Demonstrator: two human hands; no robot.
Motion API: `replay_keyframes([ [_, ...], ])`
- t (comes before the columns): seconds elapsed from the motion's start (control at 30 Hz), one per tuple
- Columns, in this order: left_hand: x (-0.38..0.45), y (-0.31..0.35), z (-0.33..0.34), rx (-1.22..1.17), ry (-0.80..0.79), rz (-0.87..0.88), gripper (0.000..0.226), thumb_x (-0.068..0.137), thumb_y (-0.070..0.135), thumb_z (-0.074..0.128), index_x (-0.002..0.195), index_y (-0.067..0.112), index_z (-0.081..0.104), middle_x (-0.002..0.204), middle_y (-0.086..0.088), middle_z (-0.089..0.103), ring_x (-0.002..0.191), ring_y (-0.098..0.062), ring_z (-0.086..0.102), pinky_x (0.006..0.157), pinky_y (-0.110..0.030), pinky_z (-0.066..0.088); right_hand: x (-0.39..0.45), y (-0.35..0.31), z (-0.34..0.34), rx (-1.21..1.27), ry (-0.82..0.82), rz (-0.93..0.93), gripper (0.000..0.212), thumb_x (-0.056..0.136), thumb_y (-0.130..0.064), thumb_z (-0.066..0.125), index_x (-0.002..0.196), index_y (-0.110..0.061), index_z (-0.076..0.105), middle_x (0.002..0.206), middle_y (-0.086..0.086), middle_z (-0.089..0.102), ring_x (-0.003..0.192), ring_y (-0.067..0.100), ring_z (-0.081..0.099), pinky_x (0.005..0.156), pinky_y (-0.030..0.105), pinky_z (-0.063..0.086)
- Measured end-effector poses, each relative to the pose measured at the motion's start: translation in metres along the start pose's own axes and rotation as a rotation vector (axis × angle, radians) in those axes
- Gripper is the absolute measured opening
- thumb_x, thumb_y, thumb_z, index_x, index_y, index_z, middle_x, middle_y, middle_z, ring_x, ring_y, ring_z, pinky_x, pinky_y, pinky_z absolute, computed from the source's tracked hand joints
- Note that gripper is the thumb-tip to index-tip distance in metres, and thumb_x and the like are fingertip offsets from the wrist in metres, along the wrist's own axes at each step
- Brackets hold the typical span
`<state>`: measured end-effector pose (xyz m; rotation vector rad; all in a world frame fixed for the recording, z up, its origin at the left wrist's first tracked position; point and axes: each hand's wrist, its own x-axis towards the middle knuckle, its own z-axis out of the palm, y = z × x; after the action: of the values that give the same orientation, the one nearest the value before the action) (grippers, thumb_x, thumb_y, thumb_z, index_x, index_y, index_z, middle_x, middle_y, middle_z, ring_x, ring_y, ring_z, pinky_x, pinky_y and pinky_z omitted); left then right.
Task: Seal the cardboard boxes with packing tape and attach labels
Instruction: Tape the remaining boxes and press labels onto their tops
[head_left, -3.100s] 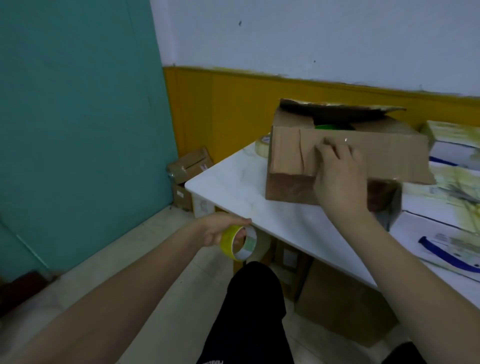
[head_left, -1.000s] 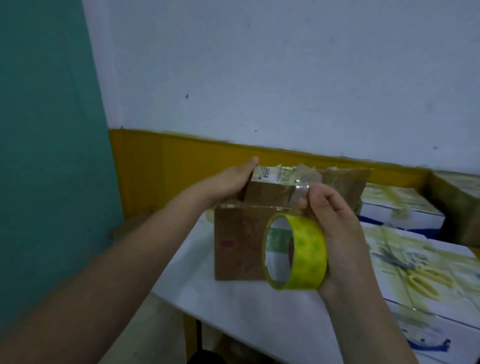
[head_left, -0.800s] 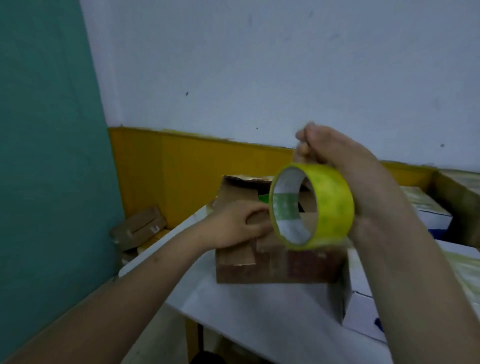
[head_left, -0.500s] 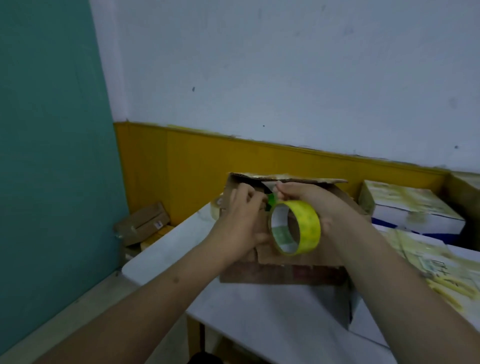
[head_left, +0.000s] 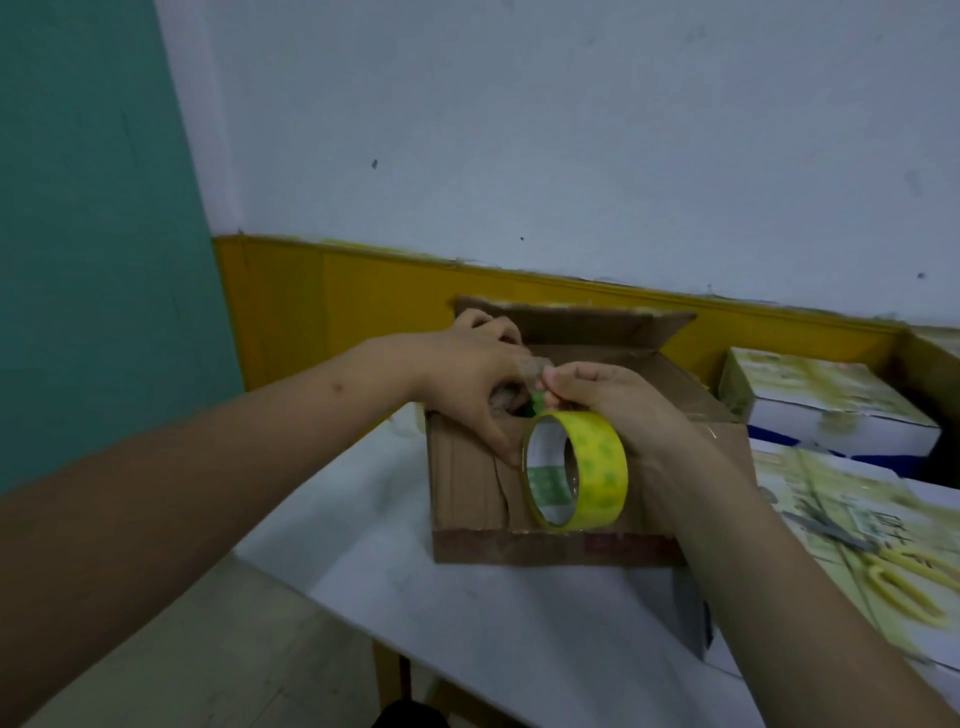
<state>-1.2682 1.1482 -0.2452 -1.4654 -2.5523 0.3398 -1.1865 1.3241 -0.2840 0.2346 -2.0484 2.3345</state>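
A white table (head_left: 467, 597) stands against a wall painted pale above and yellow below. On it sits the brown box (head_left: 467, 488), near the table's left end, its back flap (head_left: 582, 325) standing up and its top not closed. To the right lie white cartons (head_left: 831, 410) with yellowish tops; yellow-handled scissors (head_left: 904, 587) rest on the nearest one, well apart from the box.

Both forearms reach in over the table to the box's front top edge. The left hand (head_left: 478, 384) lies across the left part of the opening, fingers curled round the front flap's edge, thumb pointing down the box's front face. The right hand (head_left: 618, 410) is just beside it, almost touching; thumb and forefinger pinch something small at the top edge, most likely the tape's free end, though that end is too small to make out. The yellow tape roll (head_left: 576, 470) hangs under this hand, in front of the box's front wall, its hole facing left. A bit of green (head_left: 535, 402) shows inside the box between the two hands.
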Motion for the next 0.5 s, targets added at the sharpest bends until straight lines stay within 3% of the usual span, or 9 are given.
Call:
replay_keyframes([
  [0.1, -0.011, -0.009, -0.021, 0.141, 0.196, 0.032, 0.06, 0.067, 0.09, 0.049, 0.084, 0.033, 0.055, 0.102, 0.016, 0.055, 0.104, -0.015, 0.039, 0.088, -0.039, 0.032, -0.001, -0.002, 0.003, 0.019, -0.011, 0.038, 0.022, 0.094, -0.008, 0.058, 0.072, -0.003, 0.062, 0.059, 0.002, 0.06, 0.048, 0.007, 0.054, 0.05, 0.017, 0.047],
  [0.2, -0.035, -0.032, -0.041, 0.099, 0.305, -0.057, 0.044, 0.078, 0.073, 0.059, 0.072, 0.03, 0.053, 0.087, 0.016, 0.051, 0.098, -0.015, 0.04, 0.081, -0.035, 0.031, -0.001, -0.005, 0.003, 0.018, -0.002, 0.048, 0.02, 0.093, -0.009, 0.061, 0.074, -0.003, 0.063, 0.064, 0.004, 0.061, 0.052, 0.009, 0.055, 0.055, 0.021, 0.049],
  [0.37, -0.054, -0.027, -0.032, 0.251, 0.254, -0.09, 0.013, 0.085, 0.043, 0.068, 0.082, 0.031, 0.072, 0.115, 0.013, 0.061, 0.117, -0.02, 0.043, 0.099, -0.042, 0.03, 0.003, 0.002, 0.022, -0.288, 0.018, -0.001, 0.029, 0.09, -0.019, 0.071, 0.062, -0.014, 0.068, 0.069, 0.01, 0.062, 0.062, 0.019, 0.053, 0.067, 0.033, 0.041],
  [0.43, -0.052, -0.016, -0.028, 0.289, 0.119, -0.105, 0.019, 0.085, 0.027, 0.06, 0.096, 0.03, 0.075, 0.109, 0.012, 0.066, 0.117, -0.015, 0.048, 0.11, -0.042, 0.025, 0.005, 0.003, 0.033, -0.36, -0.02, 0.004, 0.032, 0.09, -0.019, 0.071, 0.058, -0.016, 0.068, 0.069, 0.01, 0.064, 0.061, 0.018, 0.054, 0.066, 0.032, 0.041],
  [0.5, -0.051, -0.007, -0.033, 0.142, 0.027, -0.217, 0.03, 0.088, 0.022, 0.05, 0.105, 0.029, 0.074, 0.093, 0.013, 0.069, 0.107, -0.01, 0.053, 0.116, -0.04, 0.02, 0.006, 0.003, 0.038, -0.381, -0.015, 0.006, 0.035, 0.091, -0.016, 0.07, 0.056, -0.015, 0.066, 0.069, 0.011, 0.064, 0.059, 0.017, 0.053, 0.064, 0.032, 0.042],
])
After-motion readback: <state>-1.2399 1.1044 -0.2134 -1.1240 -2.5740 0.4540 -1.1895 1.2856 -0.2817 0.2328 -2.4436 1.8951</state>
